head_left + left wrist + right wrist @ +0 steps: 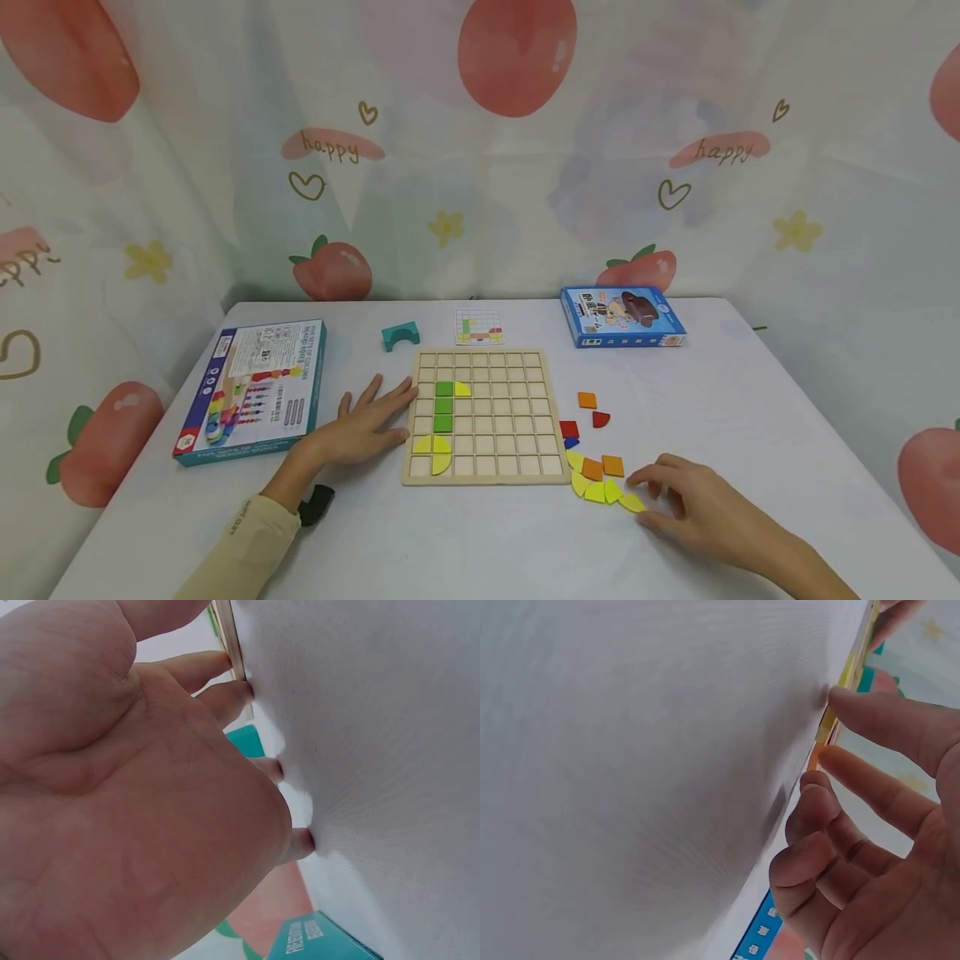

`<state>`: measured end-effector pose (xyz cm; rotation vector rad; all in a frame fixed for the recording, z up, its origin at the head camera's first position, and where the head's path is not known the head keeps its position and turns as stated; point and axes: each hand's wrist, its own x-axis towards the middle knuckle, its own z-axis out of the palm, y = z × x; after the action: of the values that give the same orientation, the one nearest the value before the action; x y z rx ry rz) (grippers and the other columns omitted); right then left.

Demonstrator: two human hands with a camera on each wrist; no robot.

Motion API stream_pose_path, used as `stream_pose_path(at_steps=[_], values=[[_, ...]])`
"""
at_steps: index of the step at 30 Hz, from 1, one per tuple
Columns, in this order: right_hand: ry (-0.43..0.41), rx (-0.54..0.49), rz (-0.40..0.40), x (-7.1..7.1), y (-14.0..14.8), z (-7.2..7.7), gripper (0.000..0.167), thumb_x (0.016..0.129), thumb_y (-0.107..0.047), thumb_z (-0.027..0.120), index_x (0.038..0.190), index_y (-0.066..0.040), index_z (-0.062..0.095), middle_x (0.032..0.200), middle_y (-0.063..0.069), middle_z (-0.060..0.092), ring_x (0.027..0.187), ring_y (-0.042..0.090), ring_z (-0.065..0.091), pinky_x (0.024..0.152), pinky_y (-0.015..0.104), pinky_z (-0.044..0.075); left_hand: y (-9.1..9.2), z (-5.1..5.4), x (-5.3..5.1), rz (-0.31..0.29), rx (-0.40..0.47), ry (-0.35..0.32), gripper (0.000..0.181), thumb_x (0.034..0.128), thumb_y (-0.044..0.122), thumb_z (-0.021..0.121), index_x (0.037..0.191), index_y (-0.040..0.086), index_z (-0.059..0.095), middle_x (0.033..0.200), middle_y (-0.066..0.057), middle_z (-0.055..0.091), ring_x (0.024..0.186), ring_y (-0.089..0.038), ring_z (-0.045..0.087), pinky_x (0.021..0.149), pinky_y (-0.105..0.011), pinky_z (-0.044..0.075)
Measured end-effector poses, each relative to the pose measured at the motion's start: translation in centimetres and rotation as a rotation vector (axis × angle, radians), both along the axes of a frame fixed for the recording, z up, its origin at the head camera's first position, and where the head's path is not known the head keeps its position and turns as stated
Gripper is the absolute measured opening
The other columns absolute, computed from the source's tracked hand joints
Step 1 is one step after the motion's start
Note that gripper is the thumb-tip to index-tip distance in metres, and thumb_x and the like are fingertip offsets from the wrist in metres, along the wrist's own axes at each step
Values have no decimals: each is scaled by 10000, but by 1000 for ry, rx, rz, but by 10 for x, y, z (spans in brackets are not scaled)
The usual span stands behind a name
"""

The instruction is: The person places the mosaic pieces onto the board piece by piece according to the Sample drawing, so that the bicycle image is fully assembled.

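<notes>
Resting beyond the near right corner of the wooden board, my right hand is touching a yellow tile with the thumb, while the forefinger is standing on its far side; I cannot tell whether the two are truly pinching. My other fingers are curling loosely behind. The tile is lying on the tablecloth, off the board's near right corner, at the end of a loose row of yellow tiles, with orange tiles just behind. It is looking thin, light and stiff, probably wood, so I am judging it hard to break but perhaps a little slick on its painted face. Its low rim is giving my pads little to grip, so opposite edges are seeming the best hold, with a light squeeze and the face left free. Left of the board, my left hand is spreading its fingers, the tips touching the board's left edge, gripping nothing.
</notes>
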<state>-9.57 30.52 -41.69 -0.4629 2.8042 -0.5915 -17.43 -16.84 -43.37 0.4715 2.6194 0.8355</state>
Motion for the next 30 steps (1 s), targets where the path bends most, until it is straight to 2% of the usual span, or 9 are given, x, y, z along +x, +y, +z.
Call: stream_pose_path(at_steps=[5, 13, 30], values=[[-28, 3, 24, 0, 2, -1, 343, 842, -299, 892, 1156, -240, 770, 927, -95, 592, 689, 0, 451, 586, 168, 431, 0, 1, 0, 1, 2, -1, 719, 1059, 299, 617, 1692, 211, 289, 1804, -52, 158, 1665, -446, -117, 1226, -791, -148], [-1, 7, 32, -1, 3, -1, 305, 831, -299, 901, 1100, -241, 768, 932, -103, 597, 709, -17, 449, 603, 160, 449, 0, 2, -1, -4, 0, 5, 722, 1058, 300, 619, 1693, 212, 286, 1805, -51, 156, 1665, -449, -113, 1226, -793, -145], [2, -18, 46, 1, 11, -5, 303, 834, -325, 900, 1085, -230, 759, 930, -104, 594, 694, -29, 442, 594, 163, 435, -1, 1, -1, 1, 7, -7, 714, 1060, 313, 616, 1691, 223, 295, 1804, -47, 160, 1664, -445, -126, 1219, -798, -153]])
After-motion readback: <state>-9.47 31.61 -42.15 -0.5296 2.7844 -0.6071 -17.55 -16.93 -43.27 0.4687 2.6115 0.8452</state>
